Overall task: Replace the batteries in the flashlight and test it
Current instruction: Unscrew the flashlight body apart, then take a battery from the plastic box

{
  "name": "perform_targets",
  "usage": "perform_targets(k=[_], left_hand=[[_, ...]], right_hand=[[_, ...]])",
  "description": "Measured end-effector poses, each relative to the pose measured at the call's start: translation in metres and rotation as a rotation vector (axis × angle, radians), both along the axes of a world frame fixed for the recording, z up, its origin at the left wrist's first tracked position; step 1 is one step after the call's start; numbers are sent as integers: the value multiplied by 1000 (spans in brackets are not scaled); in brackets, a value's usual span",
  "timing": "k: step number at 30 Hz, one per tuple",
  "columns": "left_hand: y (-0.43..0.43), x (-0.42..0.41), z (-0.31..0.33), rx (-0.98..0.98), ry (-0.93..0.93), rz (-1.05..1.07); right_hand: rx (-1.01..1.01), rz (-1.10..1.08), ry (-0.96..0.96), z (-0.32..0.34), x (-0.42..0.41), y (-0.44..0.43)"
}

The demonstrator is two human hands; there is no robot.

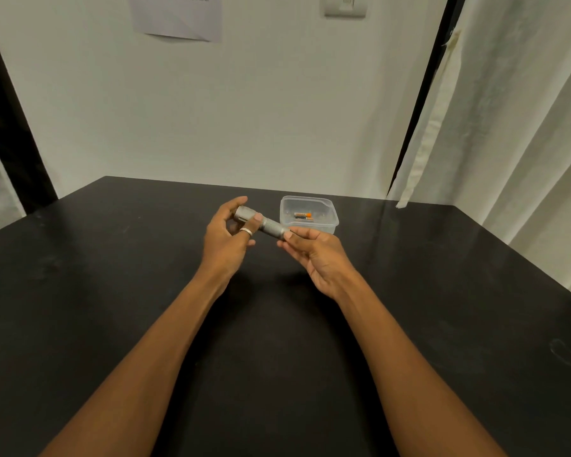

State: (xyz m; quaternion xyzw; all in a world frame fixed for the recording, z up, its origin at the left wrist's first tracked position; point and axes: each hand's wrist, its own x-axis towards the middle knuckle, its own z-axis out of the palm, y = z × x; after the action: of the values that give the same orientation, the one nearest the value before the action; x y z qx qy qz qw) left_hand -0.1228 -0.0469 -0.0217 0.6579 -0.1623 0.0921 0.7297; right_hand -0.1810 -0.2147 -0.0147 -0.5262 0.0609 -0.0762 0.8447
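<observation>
Head view: flashlight [261,223] spans both grips, left hand [226,239] and right hand [314,255] holding its ends.

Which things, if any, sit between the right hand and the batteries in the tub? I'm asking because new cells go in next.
Nothing visible does. The clear plastic tub has no lid on, the batteries lie exposed inside, and the right hand sits just in front of it, though it is busy pinching the flashlight with the left hand.
</observation>
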Motion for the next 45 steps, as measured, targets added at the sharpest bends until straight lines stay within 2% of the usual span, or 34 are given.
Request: perform_targets(k=[10,14,17,23,27,34,40,45], left_hand=[[3,3,-17,616,-397,121],[3,-4,-14,828,-448,332],[3,-8,-10,933,-470,395],[4,-5,-12,995,-549,514],[7,-4,-12,987,-489,551],[0,-9,-9,915,-269,391],[0,-13,-4,937,-144,311],[0,-13,-3,936,-136,305]], right_hand=[[-107,-115,-96,3,-2,0],[-157,-96,-97,3,-3,2],[-177,-95,-100,5,-3,3],[-176,-144,-99,6,-2,-5],[-36,-180,-139,11,-4,-14],[169,-279,-136,11,-3,-22],[145,-290,-117,8,-1,-23],[116,-291,-86,9,-1,-22]])
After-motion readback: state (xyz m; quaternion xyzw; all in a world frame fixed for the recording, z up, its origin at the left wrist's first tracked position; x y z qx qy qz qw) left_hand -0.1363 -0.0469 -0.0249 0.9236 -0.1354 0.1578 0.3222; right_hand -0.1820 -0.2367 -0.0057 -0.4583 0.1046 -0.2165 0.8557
